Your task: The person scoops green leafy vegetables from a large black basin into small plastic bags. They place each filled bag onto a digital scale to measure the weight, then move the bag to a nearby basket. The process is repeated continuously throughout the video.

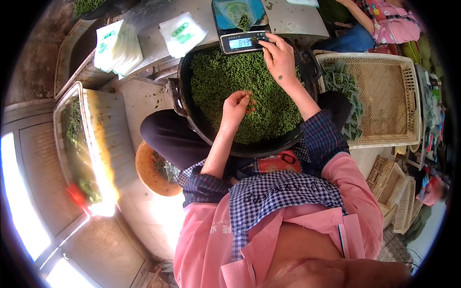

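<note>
My left hand [237,107] is over a wide black pan [184,90], with a few green peppercorns [250,105] in its curled fingers. Small green peppercorns [248,73] on short stems fill the pan. At its far rim stands a digital kitchen scale [226,46] with a lit display. On the scale's blue platform lies a clear plastic bag [230,10] partly filled with peppercorns, some at its mouth. My right hand [279,57] reaches to the right end of the scale's panel. Dark green bits show at its fingertips; whether they are held is unclear. A small leaf sticks to its wrist.
Stacked printed plastic bags [119,48] and another pile of bags [183,33] lie on the metal table [151,39]. Filled bags [344,93] line a cream plastic crate [383,138] at right. An orange basin [144,169] and a white tub [108,122] stand left. Another person [394,21] sits far right.
</note>
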{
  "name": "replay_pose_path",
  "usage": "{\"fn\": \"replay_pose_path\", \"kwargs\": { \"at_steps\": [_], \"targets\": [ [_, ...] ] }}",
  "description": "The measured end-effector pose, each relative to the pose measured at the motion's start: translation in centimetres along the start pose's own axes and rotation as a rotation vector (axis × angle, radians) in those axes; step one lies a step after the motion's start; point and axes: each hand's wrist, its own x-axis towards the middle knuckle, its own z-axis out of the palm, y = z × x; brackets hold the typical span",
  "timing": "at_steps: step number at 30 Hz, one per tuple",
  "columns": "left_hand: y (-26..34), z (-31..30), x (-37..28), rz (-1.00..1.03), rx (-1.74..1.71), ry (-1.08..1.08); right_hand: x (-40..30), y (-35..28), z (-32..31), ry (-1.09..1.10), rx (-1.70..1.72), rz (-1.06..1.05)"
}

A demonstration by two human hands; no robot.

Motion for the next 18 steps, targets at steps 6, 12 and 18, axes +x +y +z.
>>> {"fn": "replay_pose_path", "kwargs": {
  "at_steps": [6, 12, 18],
  "targets": [
    [0.2, 0.2, -0.2, 0.028, 0.038, -0.006, 0.5, 0.3, 0.6, -0.015, 0.013, 0.042],
    [-0.6, 0.1, 0.0, 0.047, 0.044, -0.019, 1.0, 0.3, 1.1, -0.040, 0.013, 0.054],
    [-0.3, 0.0, -0.3, 0.012, 0.062, -0.030, 1.8, 0.5, 1.7, -0.055, 0.023, 0.088]
  ]
}}
